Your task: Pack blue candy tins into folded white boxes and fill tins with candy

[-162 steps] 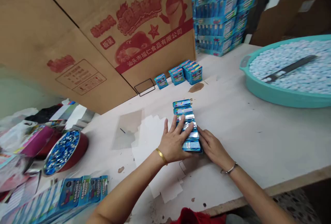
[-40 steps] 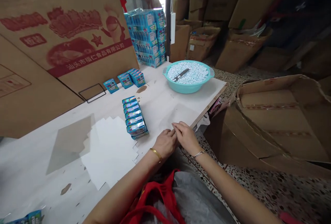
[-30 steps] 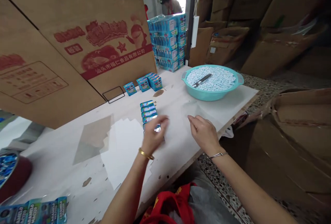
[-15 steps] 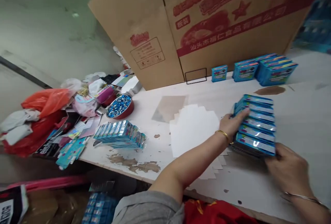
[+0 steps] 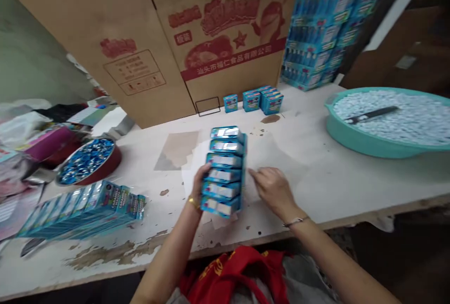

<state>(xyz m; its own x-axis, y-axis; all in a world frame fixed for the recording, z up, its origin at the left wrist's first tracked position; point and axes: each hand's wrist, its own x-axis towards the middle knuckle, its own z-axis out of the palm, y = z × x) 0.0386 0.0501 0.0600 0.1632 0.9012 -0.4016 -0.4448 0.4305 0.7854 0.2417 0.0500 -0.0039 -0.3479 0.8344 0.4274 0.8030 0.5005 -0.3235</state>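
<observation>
My left hand (image 5: 200, 183) is wrapped round the left side of a stack of small blue boxes (image 5: 225, 174), held over the table with their pale, shiny ends facing up. To the right of the stack is my right hand (image 5: 276, 191), apart from it, its fingers curled together. Whatever those fingers hold, if anything, cannot be made out. Beneath the stack lie fanned white sheets (image 5: 191, 168), partly covered by it. Further left rests a clear-wrapped block of the same blue boxes (image 5: 101, 201).
Small blue boxes (image 5: 270, 101) stand before a large carton (image 5: 225, 60) at the back. On the right is a turquoise basin (image 5: 369, 142) of white pieces with a dark blade-like tool. A red bowl (image 5: 112, 163) of blue-wrapped pieces sits left. Wrapped packs (image 5: 312, 37) are piled behind.
My view has swung right, bringing the turquoise basin into sight. The stack is now turned more upright in my left hand. My right hand has come away from the stack's near end.
</observation>
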